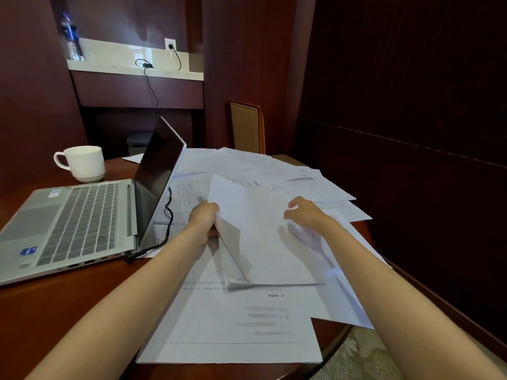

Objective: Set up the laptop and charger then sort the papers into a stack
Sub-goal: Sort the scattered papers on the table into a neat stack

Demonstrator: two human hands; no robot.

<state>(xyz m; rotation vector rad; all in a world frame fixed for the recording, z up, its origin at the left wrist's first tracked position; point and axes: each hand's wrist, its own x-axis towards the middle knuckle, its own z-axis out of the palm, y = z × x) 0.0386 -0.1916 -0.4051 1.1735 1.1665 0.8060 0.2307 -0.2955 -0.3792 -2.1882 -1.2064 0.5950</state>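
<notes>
Now my left hand (204, 219) grips a sheaf of papers (260, 237) by its left edge, above scattered sheets (233, 330). My right hand (304, 212) hovers loosely curled, holding nothing. The laptop (82, 215) sits open on the left, charger cable (170, 212) beside it.

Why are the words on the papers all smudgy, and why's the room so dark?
Head view: the print on the nearest big white paper sheet is blurred; the dark red wall panels catch little light; the white paper bundle in the left hand casts a soft shadow.
</notes>
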